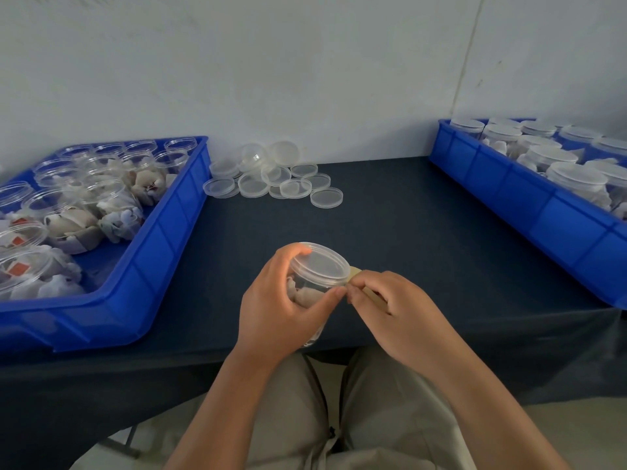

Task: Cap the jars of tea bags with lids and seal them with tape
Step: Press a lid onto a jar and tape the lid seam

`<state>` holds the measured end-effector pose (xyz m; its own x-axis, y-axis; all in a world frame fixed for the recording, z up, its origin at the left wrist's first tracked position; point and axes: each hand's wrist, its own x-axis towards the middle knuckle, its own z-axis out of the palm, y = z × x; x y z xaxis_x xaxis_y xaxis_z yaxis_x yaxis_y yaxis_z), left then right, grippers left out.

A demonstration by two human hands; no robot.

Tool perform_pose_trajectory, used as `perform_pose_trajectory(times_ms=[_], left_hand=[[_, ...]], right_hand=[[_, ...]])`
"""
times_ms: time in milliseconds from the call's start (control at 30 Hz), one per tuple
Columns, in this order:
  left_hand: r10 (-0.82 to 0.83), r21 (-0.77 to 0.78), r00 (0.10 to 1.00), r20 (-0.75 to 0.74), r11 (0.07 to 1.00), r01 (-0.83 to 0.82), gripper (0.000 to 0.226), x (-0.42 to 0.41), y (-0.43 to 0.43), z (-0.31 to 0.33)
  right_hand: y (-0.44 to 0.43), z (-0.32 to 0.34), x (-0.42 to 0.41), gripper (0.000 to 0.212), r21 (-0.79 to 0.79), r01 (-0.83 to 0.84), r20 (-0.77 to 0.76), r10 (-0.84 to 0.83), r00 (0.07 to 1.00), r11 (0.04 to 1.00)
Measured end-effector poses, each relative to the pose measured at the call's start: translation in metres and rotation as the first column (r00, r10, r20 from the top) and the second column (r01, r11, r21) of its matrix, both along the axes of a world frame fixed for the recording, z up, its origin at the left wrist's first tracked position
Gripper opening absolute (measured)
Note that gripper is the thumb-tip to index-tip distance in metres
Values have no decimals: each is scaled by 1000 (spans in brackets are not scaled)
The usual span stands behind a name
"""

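Left hand (pixel 271 300) grips a capped jar (pixel 314 283) steady; beside it, right hand (pixel 390 300) pinches tape (pixel 354 271) against the lid seam for sealing.

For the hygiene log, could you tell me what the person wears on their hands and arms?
Both the left hand and right hand are bare: no gloves, rings or watch show. The forearms are bare too, no sleeve in view.

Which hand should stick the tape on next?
Probably the right hand: it pinches the tape at the lid rim. The left hand is busy gripping the jar.
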<state>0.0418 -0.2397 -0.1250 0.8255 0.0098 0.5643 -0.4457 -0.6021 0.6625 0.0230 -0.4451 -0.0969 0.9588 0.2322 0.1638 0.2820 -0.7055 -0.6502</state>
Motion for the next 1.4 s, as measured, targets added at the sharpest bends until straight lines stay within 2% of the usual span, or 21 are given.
perform_pose_trajectory(times_ms=[100, 200, 433, 567, 867, 1100, 1233, 1333, 1400], left_hand=[[6, 14, 1000, -16, 1000, -6, 80, -1, -1, 2], [14, 23, 1000, -17, 1000, -14, 80, -1, -2, 3], [8, -7, 1000, 14, 1000, -8, 62, 0, 0, 0], [-60, -60, 998, -15, 996, 59, 57, 3, 3, -2], [-252, -219, 961, -115, 950, 223, 44, 23, 19, 0], [-358, -279, 914, -190, 912, 300, 40, 38, 27, 4], [-484, -408, 842, -237, 837, 366, 38, 40, 25, 1], [-583, -538, 780, -226, 743, 399, 44, 41, 24, -3], [-650, -608, 732, -203, 670, 426, 57, 42, 20, -7]], right_hand=[[0, 0, 0, 22, -37, 8, 15, -8, 1000, 999], [-1, 0, -1, 23, -43, 10, 25, -9, 1000, 999], [2, -1, 0, 30, -83, -8, 42, 11, 999, 997], [0, 1, -1, 37, -78, -25, 36, 28, 999, 997], [-20, 7, 5, 26, -64, -191, -28, 189, 982, 980], [-26, 0, 16, 38, -67, -141, 12, 142, 990, 988], [-28, -10, 25, 56, -42, -60, 5, 60, 998, 997], [-28, -15, 27, 54, -15, -35, -24, 34, 999, 999], [-25, -15, 26, 54, -8, -31, -19, 31, 999, 999]])
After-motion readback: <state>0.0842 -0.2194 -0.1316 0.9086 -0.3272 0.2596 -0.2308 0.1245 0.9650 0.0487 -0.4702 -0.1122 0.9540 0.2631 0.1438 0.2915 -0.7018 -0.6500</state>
